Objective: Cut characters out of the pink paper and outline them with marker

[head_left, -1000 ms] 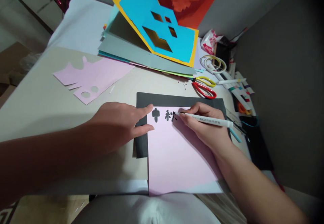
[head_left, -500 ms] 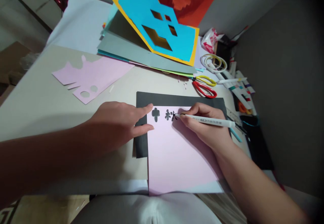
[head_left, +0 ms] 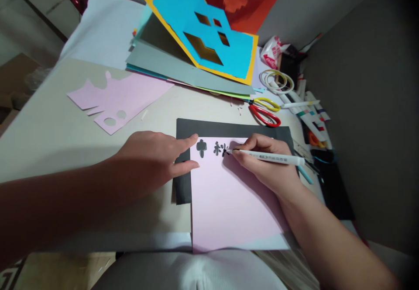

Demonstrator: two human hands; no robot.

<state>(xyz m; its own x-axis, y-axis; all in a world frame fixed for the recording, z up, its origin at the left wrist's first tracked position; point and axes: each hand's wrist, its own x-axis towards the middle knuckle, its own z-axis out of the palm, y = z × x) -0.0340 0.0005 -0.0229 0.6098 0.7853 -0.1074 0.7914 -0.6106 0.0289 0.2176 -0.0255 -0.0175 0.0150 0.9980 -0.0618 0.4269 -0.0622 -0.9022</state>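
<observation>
Pink paper sheet [head_left: 235, 202] lies in front of you on a black card [head_left: 229, 128], whose edge shows above and to the left of the sheet, and two dark characters [head_left: 211, 149] run along the sheet's upper part. The first, 中, looks finished. Of the second, 秋, the left part looks complete, but only a few strokes show on the right, at the pen tip, so it reads as unfinished, and the rest of the sheet below them is bare. Your right hand [head_left: 265, 163] is closed around a white marker [head_left: 271, 157], with the black tip on the paper at those strokes. Your left hand [head_left: 147, 163] lies open with fingers spread, the index finger at the sheet's top-left corner and the thumb at its left edge; you can't tell from this view whether it presses down. Up and left of the sheet is a pink offcut [head_left: 118, 102] with round holes. Straight beyond it is a paper stack [head_left: 190, 74] topped by a blue sheet with diamond windows [head_left: 203, 28]. Up and right are red-handled scissors [head_left: 263, 115], yellow-handled scissors [head_left: 266, 104] and tape rolls [head_left: 276, 81].
</observation>
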